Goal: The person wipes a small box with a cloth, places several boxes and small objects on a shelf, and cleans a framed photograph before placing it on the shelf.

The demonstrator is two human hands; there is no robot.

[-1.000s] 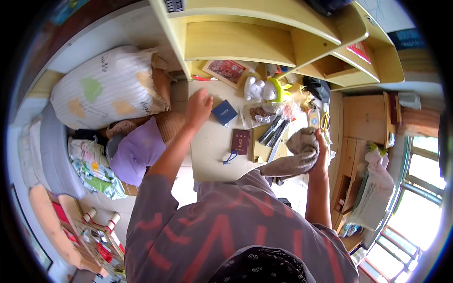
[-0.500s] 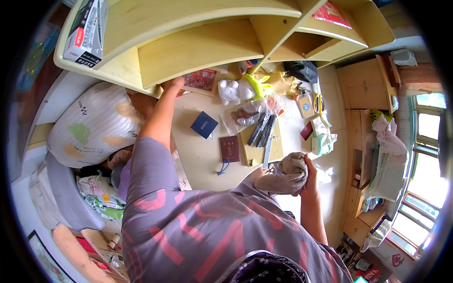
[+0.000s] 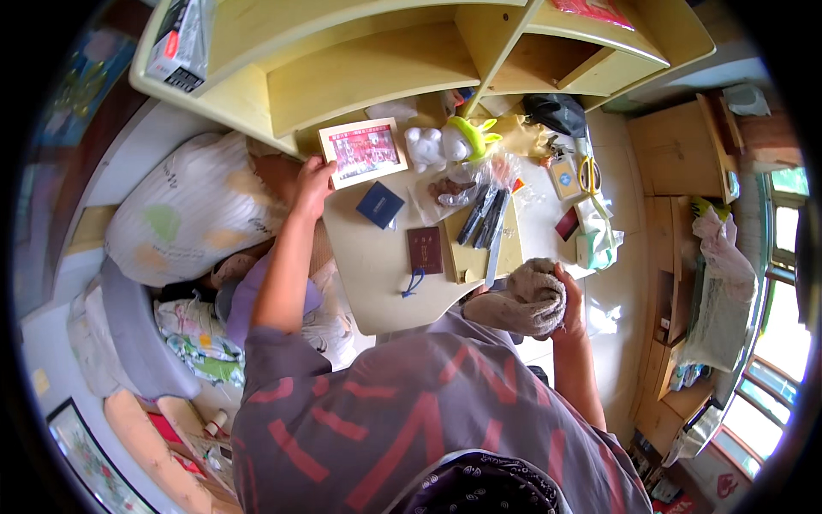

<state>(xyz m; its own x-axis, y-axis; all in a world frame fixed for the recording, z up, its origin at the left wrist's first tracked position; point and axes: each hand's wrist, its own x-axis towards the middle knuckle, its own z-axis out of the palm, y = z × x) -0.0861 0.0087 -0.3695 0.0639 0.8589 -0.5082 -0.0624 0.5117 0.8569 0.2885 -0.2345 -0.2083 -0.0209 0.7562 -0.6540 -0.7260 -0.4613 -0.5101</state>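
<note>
My left hand [image 3: 313,184] grips the left edge of a photo frame [image 3: 366,152], which has a pale border and a reddish group picture. The frame is tilted up over the desk's [image 3: 364,274] left side, below the shelf. At the desk's front right, my right hand [image 3: 572,301] is closed around a bunched grey-brown cloth [image 3: 524,301]. Near the frame lie a dark blue booklet [image 3: 379,206] and a maroon booklet [image 3: 424,249] with a blue cord [image 3: 413,283]. To the frame's right sits a white plush toy [image 3: 428,147] with a yellow-green hood.
A cream shelf unit [image 3: 368,90] overhangs the desk's far side. Dark pens [image 3: 485,214] in clear wrapping lie on a tan box [image 3: 507,244]. Yellow-handled scissors [image 3: 589,176] and a white-green pack [image 3: 599,244] are at the right. A striped pillow [image 3: 184,214] lies at the left.
My left hand has drawn back from under the shelf, bringing the photo frame nearer and raising it off its place. The cloth stays in my right hand, and the view has shifted slightly.
</note>
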